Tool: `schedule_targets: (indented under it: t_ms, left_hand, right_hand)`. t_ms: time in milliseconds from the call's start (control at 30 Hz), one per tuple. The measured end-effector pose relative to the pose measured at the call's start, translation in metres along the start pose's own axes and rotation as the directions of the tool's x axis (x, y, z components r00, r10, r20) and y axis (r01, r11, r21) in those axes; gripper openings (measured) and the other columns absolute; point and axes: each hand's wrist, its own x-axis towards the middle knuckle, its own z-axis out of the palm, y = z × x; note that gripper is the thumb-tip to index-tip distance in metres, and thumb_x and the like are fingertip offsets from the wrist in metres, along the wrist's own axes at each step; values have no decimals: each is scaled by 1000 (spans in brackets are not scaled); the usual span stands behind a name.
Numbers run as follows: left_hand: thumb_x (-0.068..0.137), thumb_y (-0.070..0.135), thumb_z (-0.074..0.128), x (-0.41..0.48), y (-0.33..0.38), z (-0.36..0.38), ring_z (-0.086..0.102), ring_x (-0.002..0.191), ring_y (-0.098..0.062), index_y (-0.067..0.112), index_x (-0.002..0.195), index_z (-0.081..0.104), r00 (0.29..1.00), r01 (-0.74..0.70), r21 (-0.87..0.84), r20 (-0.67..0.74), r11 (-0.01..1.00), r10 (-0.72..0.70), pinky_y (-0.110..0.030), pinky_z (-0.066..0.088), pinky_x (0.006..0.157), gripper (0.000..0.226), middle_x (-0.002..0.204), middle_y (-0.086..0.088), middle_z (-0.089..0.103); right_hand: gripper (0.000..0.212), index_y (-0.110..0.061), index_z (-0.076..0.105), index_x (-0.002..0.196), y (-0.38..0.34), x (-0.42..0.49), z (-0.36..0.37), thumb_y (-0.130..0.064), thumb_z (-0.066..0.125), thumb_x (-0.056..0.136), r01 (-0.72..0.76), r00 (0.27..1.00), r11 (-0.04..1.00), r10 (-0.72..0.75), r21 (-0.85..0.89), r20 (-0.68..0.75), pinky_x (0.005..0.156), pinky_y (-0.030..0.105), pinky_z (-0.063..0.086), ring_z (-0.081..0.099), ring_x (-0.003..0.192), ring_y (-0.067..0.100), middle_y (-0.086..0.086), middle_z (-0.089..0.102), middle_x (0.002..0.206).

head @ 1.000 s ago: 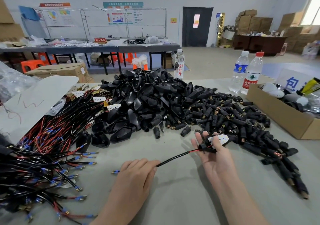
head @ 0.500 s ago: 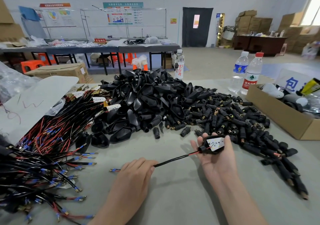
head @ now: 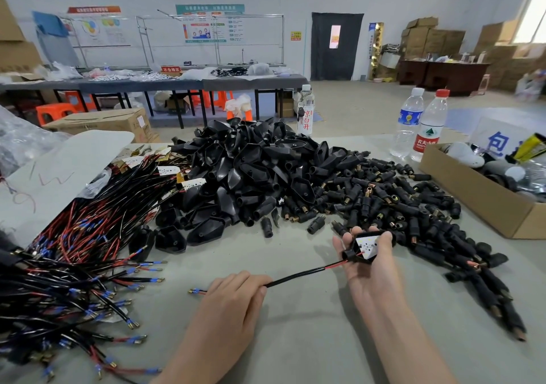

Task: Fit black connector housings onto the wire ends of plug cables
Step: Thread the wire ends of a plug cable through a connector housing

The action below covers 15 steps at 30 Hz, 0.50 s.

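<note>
Between the two hands runs one plug cable [head: 295, 278], drawn nearly taut. Right hand [head: 367, 274] is palm up, its grip curled round a black housing [head: 350, 255]. The housing lies open side up with a white board [head: 368, 246] inside, and the red lead enters at its neck. It is probably cupped so the board stays seated while the cable draws through. Left hand [head: 233, 304] is knuckles up, grip closed on the sheath; terminal ends [head: 196, 291] poke out just left of it. Likely taking up slack.

Just beyond the right grip lie loose barrel connectors [head: 399, 206]. Further back sits the heap of empty housings [head: 251, 171]. Left of the left grip is the cable bundle [head: 74, 253], judged unfitted stock. Well right is a cardboard box [head: 478, 203]. All rest on the grey desk [head: 310, 342].
</note>
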Motion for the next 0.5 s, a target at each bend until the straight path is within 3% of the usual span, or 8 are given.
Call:
schedule_targets:
  t_ms: [267,400,500]
  left_hand:
    - [94,18,56,0,2,2,50,85,-1,23,104,71,1000,7,-16,-3,1000,-7,-18,36,79,18,89,17,65]
    - [96,11,59,1,8,-1,49,92,-4,22,103,71,991,108,-11,-80,994,-108,-15,33,76,17,91,18,69]
    - [101,21,52,1,10,-2,57,92,-2,27,111,67,969,229,-39,-83,973,-231,-17,37,78,19,99,20,67]
  right_hand:
    - [37,-8,56,104,5,-2,2,-41,40,105,44,998,999,-45,-31,-34,61,38,62,67,60,19,10,66,88]
    - [40,-7,56,100,10,-4,3,-41,36,106,50,998,996,-53,-77,-40,54,32,59,65,60,18,9,65,89]
    - [38,-9,55,103,15,-7,4,-41,35,106,45,998,994,-48,-103,-35,53,31,59,65,60,18,9,65,90]
